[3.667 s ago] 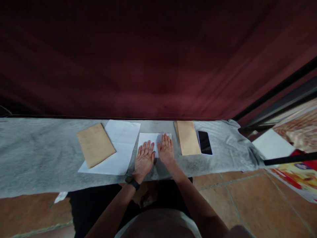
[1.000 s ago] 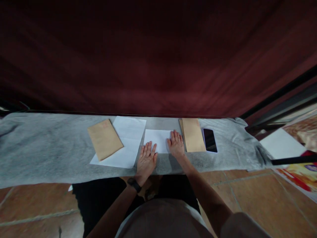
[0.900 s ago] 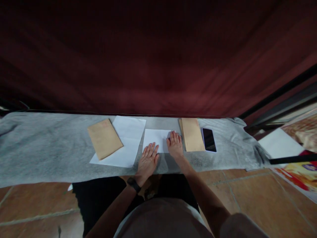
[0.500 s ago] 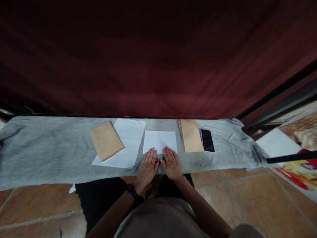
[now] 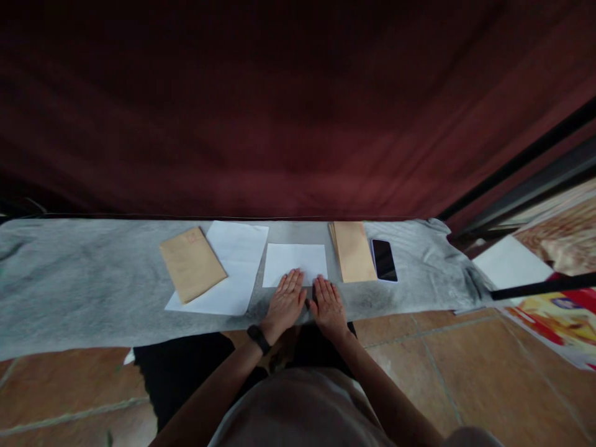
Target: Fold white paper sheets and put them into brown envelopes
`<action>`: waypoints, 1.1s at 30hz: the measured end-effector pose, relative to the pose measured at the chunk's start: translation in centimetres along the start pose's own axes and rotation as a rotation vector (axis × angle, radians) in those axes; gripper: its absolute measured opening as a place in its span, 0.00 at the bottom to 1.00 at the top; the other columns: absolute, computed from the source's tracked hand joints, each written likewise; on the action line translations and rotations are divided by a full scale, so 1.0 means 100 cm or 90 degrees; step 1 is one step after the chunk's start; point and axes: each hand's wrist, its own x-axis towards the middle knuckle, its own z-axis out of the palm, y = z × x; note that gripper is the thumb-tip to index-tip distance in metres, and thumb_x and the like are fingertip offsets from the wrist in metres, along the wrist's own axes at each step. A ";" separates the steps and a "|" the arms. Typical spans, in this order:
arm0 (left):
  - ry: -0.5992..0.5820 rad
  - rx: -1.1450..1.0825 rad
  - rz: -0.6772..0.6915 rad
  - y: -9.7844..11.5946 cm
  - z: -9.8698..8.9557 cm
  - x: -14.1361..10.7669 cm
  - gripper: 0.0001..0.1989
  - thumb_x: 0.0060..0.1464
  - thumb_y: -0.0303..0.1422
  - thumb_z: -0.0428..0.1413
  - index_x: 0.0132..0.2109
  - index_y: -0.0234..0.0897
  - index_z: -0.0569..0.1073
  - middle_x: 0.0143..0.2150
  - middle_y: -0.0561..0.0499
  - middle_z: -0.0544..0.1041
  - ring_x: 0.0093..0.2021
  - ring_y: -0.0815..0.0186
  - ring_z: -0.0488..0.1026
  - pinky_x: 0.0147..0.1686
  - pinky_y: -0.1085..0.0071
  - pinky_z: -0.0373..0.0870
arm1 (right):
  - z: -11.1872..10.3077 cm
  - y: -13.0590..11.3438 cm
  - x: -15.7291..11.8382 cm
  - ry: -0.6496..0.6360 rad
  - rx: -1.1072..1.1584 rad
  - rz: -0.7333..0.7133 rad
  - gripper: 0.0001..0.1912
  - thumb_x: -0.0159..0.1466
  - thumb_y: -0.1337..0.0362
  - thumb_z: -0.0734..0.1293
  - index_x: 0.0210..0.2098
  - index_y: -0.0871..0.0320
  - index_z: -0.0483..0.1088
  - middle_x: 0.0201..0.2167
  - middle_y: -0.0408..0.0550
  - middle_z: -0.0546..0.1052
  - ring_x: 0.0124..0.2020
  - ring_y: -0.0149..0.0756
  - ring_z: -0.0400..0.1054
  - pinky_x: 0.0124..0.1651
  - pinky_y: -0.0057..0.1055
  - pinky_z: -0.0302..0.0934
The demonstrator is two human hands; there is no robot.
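A white sheet of paper (image 5: 295, 256), seemingly folded, lies flat in front of me on the grey cloth. My left hand (image 5: 286, 304) rests palm down with fingers stretched over the sheet's near edge, around its middle. Beside it my right hand (image 5: 329, 308) lies flat at the near right corner, its fingertips touching the paper. The thumbs are close together. Neither hand grips anything. What lies beneath the palms is hidden.
Left of the sheet, a brown envelope (image 5: 193, 264) overlaps larger white paper (image 5: 242, 261). A stack of brown envelopes (image 5: 354, 251) and a phone (image 5: 384, 260) lie to the right. The grey cloth (image 5: 93, 279) covers a narrow surface against a dark red curtain (image 5: 288, 136).
Both hands have slid to the right along the near edge of the folded paper. The view has shifted slightly; the envelopes and phone have stayed in place.
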 end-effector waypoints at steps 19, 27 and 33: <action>-0.020 0.017 -0.053 -0.037 0.014 0.095 0.32 0.69 0.45 0.41 0.72 0.30 0.56 0.74 0.40 0.55 0.75 0.54 0.48 0.72 0.50 0.43 | -0.006 -0.003 0.002 -0.014 0.022 0.018 0.32 0.75 0.56 0.56 0.73 0.64 0.49 0.70 0.61 0.60 0.71 0.49 0.54 0.70 0.50 0.52; -0.004 0.009 0.015 -0.028 0.006 0.037 0.28 0.69 0.41 0.43 0.72 0.39 0.59 0.75 0.45 0.54 0.76 0.55 0.46 0.73 0.48 0.40 | -0.005 -0.001 -0.001 -0.016 0.034 0.013 0.31 0.75 0.57 0.55 0.73 0.66 0.50 0.70 0.62 0.60 0.72 0.49 0.53 0.71 0.51 0.51; -0.018 0.012 0.030 -0.024 -0.002 0.004 0.29 0.68 0.39 0.44 0.72 0.36 0.58 0.74 0.44 0.57 0.75 0.58 0.48 0.73 0.50 0.43 | -0.001 -0.004 0.033 -0.043 0.092 0.037 0.26 0.75 0.61 0.53 0.68 0.65 0.61 0.66 0.60 0.68 0.69 0.44 0.59 0.70 0.48 0.53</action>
